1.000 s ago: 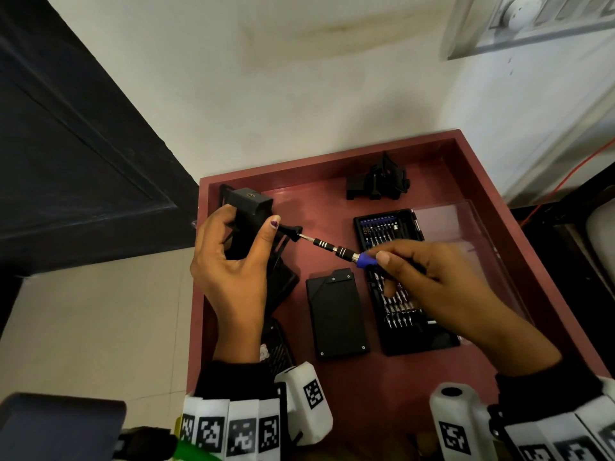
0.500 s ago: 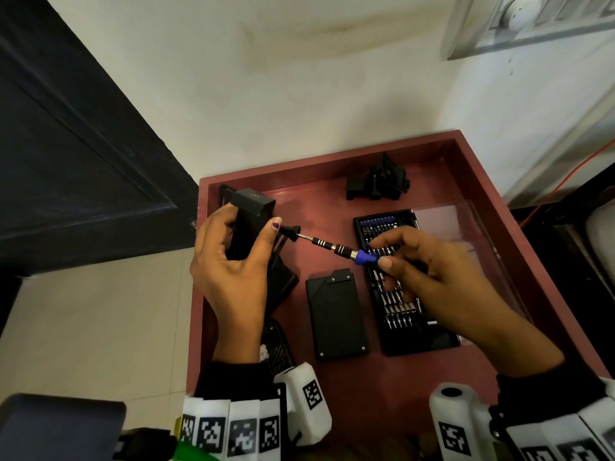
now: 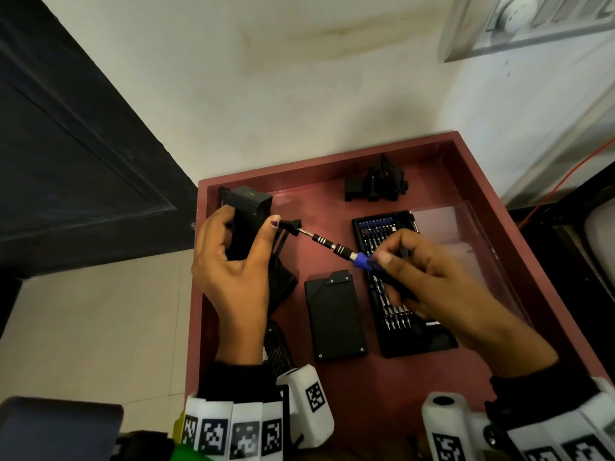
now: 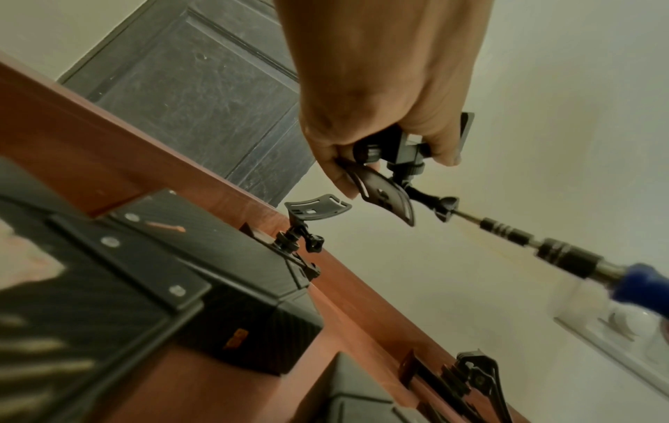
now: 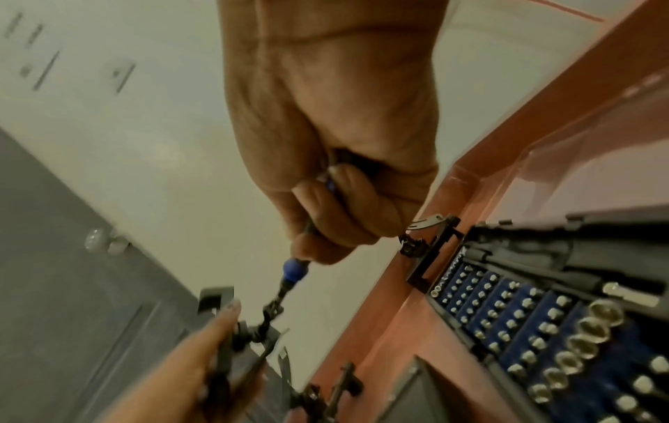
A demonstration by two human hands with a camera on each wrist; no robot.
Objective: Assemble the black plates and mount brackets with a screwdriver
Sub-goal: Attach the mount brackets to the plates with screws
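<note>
Screwdriver slanted from lower right to upper left above the red tray, tip seated in the thumbscrew knob of the mount bracket held upright over the tray's left side. Compared with half a second back, right thumb rolled forward along the blue collar, shaft line unchanged. Left hand wrapped around the bracket, thumb up its right face; right hand pinching the handle, fingers curled.

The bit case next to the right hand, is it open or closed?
Open. The bit case shows its rows of bits, and its clear lid lies folded back flat on the tray.
</note>
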